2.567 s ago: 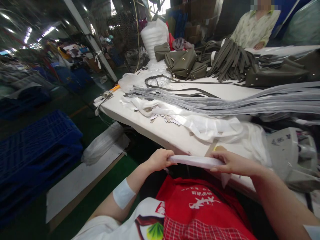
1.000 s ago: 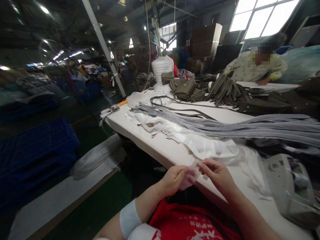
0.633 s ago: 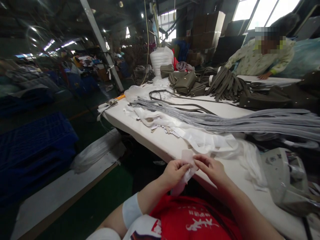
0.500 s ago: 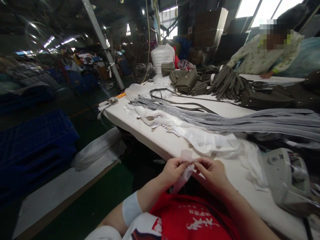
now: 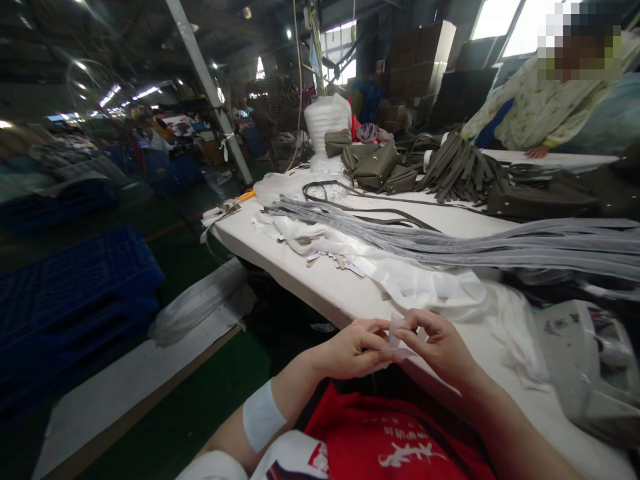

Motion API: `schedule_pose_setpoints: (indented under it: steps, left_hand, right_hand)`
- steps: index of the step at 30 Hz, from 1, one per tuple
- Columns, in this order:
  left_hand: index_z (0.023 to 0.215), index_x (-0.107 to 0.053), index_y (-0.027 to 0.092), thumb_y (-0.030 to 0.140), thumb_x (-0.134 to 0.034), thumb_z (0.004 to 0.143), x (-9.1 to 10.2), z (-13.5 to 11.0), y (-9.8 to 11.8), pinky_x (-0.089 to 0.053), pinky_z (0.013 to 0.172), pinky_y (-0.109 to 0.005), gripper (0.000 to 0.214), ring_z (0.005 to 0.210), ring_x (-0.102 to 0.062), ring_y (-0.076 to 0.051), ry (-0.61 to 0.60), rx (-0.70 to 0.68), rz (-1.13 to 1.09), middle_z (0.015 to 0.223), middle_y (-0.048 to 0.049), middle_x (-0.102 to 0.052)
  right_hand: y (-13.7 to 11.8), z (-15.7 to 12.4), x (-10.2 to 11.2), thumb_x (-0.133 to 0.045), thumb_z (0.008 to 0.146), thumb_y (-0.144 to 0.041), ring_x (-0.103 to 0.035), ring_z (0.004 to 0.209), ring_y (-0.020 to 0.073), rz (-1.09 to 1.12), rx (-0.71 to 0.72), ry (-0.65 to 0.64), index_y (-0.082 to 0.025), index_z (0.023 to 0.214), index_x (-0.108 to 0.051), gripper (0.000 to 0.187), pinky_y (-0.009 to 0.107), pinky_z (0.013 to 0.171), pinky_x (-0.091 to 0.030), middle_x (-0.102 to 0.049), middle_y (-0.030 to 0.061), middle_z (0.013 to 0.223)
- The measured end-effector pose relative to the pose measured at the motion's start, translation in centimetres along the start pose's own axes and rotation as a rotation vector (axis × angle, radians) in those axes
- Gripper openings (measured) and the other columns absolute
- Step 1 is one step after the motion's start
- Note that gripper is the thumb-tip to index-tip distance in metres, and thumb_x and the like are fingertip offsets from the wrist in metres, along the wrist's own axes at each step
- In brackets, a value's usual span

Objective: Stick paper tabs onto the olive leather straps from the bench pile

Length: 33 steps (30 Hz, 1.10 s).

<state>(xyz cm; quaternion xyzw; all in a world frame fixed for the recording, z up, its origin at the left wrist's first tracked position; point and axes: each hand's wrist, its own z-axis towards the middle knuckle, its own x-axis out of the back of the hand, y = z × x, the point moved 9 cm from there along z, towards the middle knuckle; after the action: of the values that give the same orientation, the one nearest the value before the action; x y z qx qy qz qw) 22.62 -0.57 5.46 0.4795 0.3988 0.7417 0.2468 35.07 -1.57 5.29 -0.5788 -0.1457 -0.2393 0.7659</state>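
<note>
My left hand and my right hand meet at the near edge of the white table, above my red apron. Both pinch a small white strip between thumbs and fingertips; only a short bit of it shows between the fingers. A white band wraps my left forearm. Just beyond my hands lies a heap of white strips.
Long grey straps run across the table. Olive bags and dark straps lie farther back, near a white foam roll. A person in a pale shirt leans at the far right. A grey machine sits right; blue crates left.
The long white strip once stretched between my hands is now gathered into a small piece pinched close between both hands. My hands have come together at the table edge.
</note>
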Motion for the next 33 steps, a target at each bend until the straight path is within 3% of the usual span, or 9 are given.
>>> schedule_pose_setpoints:
  steps: [3, 6, 10, 14, 17, 19, 22, 26, 33]
  left_hand:
    - [0.105, -0.076, 0.02, 0.034, -0.049, 0.097, 0.2, 0.4, -0.1, -0.035, 0.108, -0.035, 0.031, 0.121, -0.054, -0.023, 0.017, 0.006, 0.065, 0.128, -0.0113, -0.061]
    - [0.103, -0.077, 0.025, 0.038, -0.054, 0.095, 0.2, 0.5, -0.3, -0.024, 0.114, -0.039, 0.027, 0.129, -0.048, -0.024, -0.055, 0.012, 0.133, 0.135, -0.0082, -0.056]
    - [0.103, -0.076, 0.028, 0.035, -0.053, 0.096, -0.8, 0.6, -0.2, -0.024, 0.113, -0.036, 0.025, 0.107, -0.059, -0.017, -0.189, -0.007, 0.158, 0.105, -0.0034, -0.071]
    - [0.096, -0.076, 0.021, 0.035, -0.047, 0.098, -0.1, 1.1, -0.2, -0.028, 0.108, -0.034, 0.031, 0.093, -0.062, -0.015, -0.031, 0.021, 0.176, 0.088, -0.0031, -0.073]
    - [0.09, -0.076, 0.02, 0.036, -0.044, 0.1, 0.9, 1.2, -0.2, -0.031, 0.102, -0.032, 0.037, 0.087, -0.064, -0.015, 0.109, 0.058, 0.175, 0.084, -0.0038, -0.074]
    - [0.092, -0.076, 0.021, 0.035, -0.044, 0.1, 1.3, 1.2, -0.5, -0.033, 0.1, -0.032, 0.036, 0.084, -0.065, -0.015, 0.156, 0.078, 0.177, 0.084, -0.004, -0.074]
    - [0.095, -0.076, 0.023, 0.035, -0.046, 0.099, 1.5, 1.0, -1.1, -0.031, 0.103, -0.035, 0.033, 0.088, -0.065, -0.016, 0.162, 0.101, 0.189, 0.087, -0.004, -0.075]
    - [0.09, -0.075, 0.021, 0.034, -0.047, 0.098, 1.0, 1.0, -1.3, -0.034, 0.101, -0.034, 0.032, 0.085, -0.064, -0.016, 0.129, 0.087, 0.174, 0.083, -0.0038, -0.072]
    - [0.079, -0.07, 0.014, 0.041, -0.039, 0.1, 1.0, 1.6, -1.9, -0.045, 0.073, -0.024, 0.046, 0.075, -0.061, -0.016, 0.193, 0.088, 0.005, 0.079, -0.008, -0.067]
  right_hand:
    - [-1.0, 0.2, 0.1, -0.063, 0.083, -0.032, -0.053, 0.063, 0.0151, 0.043, 0.05, -0.042, -0.021, 0.065, -0.056, 0.022, 0.027, 0.063, -0.042, -0.059, -0.0009, 0.064]
    - [-2.8, 0.2, -0.4, -0.061, 0.086, -0.028, -0.053, 0.07, 0.015, 0.065, 0.185, -0.189, -0.021, 0.07, -0.057, 0.019, 0.027, 0.067, -0.042, -0.058, 0.0001, 0.071]
    - [-3.6, 0.4, 0.0, -0.061, 0.087, -0.023, -0.053, 0.075, 0.0154, -0.03, 0.228, -0.225, -0.021, 0.072, -0.057, 0.015, 0.027, 0.068, -0.04, -0.056, 0.0007, 0.077]
    - [-2.0, 1.0, 1.9, -0.067, 0.084, -0.031, -0.05, 0.067, 0.0154, -0.023, 0.144, -0.029, -0.021, 0.067, -0.052, 0.024, 0.028, 0.064, -0.039, -0.053, -0.0008, 0.069]
    - [-0.5, 0.6, 3.0, -0.056, 0.092, -0.038, -0.053, 0.071, 0.0174, 0.104, 0.07, 0.066, -0.021, 0.079, -0.058, 0.021, 0.029, 0.067, -0.041, -0.058, 0.0016, 0.074]
    - [-0.5, 0.2, 2.8, -0.05, 0.094, -0.042, -0.056, 0.076, 0.0191, 0.173, 0.075, 0.032, -0.021, 0.09, -0.061, 0.023, 0.03, 0.07, -0.044, -0.06, 0.0037, 0.081]
    - [-1.1, -0.4, 1.2, -0.06, 0.089, -0.043, -0.058, 0.081, 0.0203, 0.102, 0.09, -0.093, -0.023, 0.099, -0.065, 0.024, 0.032, 0.074, -0.045, -0.063, 0.0046, 0.086]
    - [-1.3, -0.2, -0.6, -0.059, 0.092, -0.037, -0.058, 0.072, 0.0164, 0.046, 0.082, -0.167, -0.023, 0.079, -0.069, 0.021, 0.028, 0.067, -0.044, -0.063, 0.0023, 0.076]
    - [-1.0, 2.1, -1.0, -0.065, 0.084, -0.03, -0.051, 0.061, 0.0132, 0.008, 0.134, -0.092, -0.019, 0.059, -0.054, 0.029, 0.024, 0.058, -0.039, -0.055, -0.0014, 0.063]
